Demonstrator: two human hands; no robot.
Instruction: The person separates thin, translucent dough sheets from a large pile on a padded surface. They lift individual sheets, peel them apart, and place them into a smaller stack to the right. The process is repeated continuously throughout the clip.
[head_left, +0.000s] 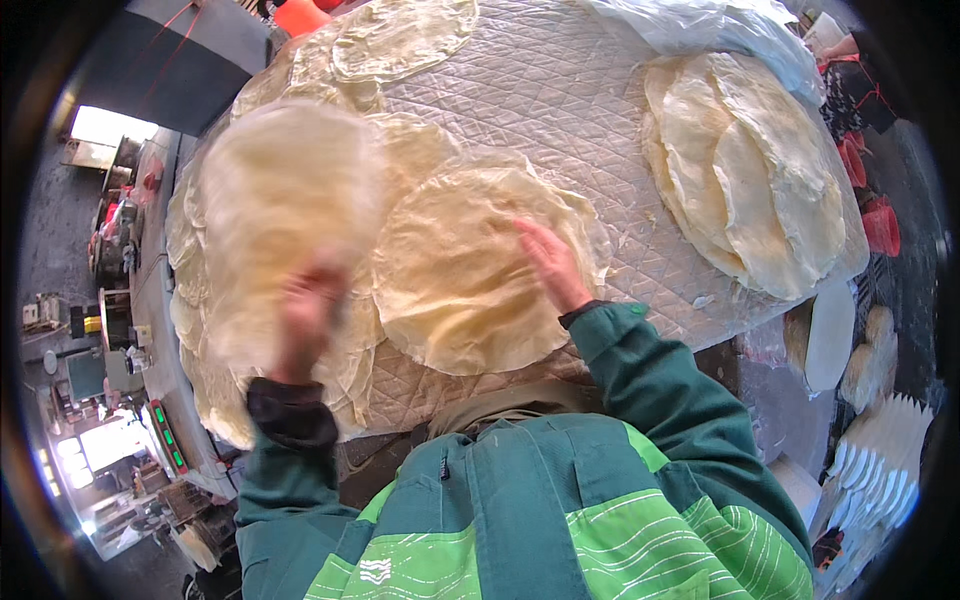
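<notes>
My left hand, blurred by motion, grips a thin round flatbread sheet near its lower edge. That sheet is blurred too, and is over overlapping sheets on the left of the table. In front of me lies a round pile of pale flatbread sheets, its top one wrinkled. Over the right part of this pile is my right hand, fingers stretched out flat and holding nothing. Whether its fingertips press on the top sheet is hard to tell.
A quilted cover spreads over the table. On the right is a tall stack of folded flatbreads, with clear plastic sheeting behind it. More sheets lie at the far left. Red plastic containers stand beyond the right edge.
</notes>
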